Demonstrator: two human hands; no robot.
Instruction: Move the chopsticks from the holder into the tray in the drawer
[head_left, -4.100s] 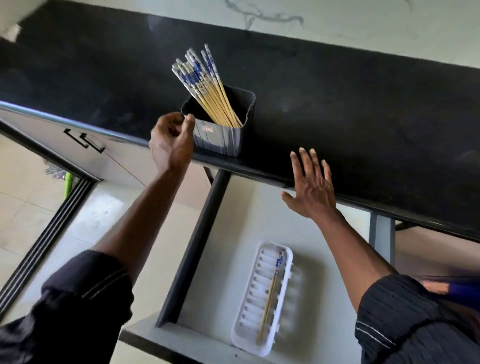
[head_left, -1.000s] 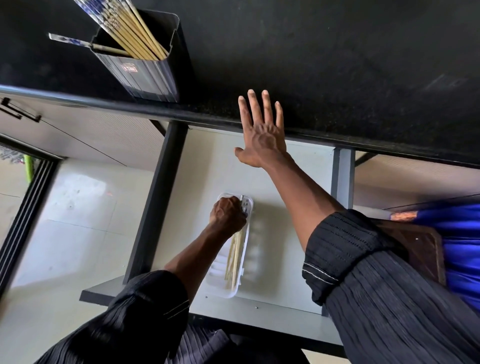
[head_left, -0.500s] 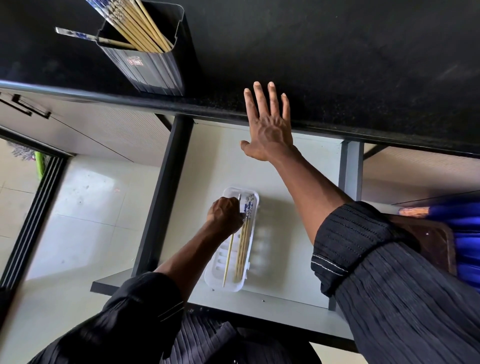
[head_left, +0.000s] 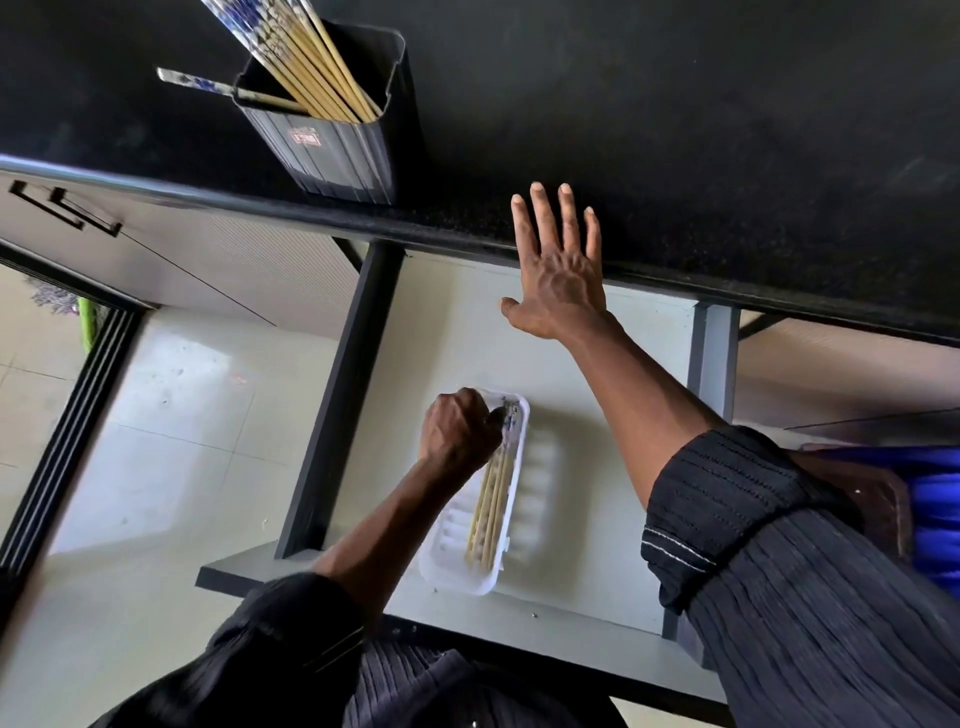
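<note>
A dark ribbed holder (head_left: 343, 150) stands near the front edge of the black countertop (head_left: 675, 130). It holds several bamboo chopsticks (head_left: 306, 57) with blue-patterned tops, and one of them (head_left: 208, 85) leans out to the left. Below, the open drawer (head_left: 597, 519) holds a white slotted tray (head_left: 457, 584). A few chopsticks (head_left: 491, 509) lie together lengthwise in it. My left hand (head_left: 457, 431) is curled at the tray's far end, fingers pinching the chopsticks' patterned tops. My right hand (head_left: 561, 275) lies flat with spread fingers on the counter's edge.
The drawer's dark left rail (head_left: 343, 400) runs beside my left forearm. A cabinet front with black handles (head_left: 67, 208) is at the left, above pale floor tiles. A blue object (head_left: 935, 499) and a brown one sit at the right edge.
The chopstick that lay apart on the tray's left side now lies against the others. My left hand has stayed at the tray's far end. My right hand has kept its place.
</note>
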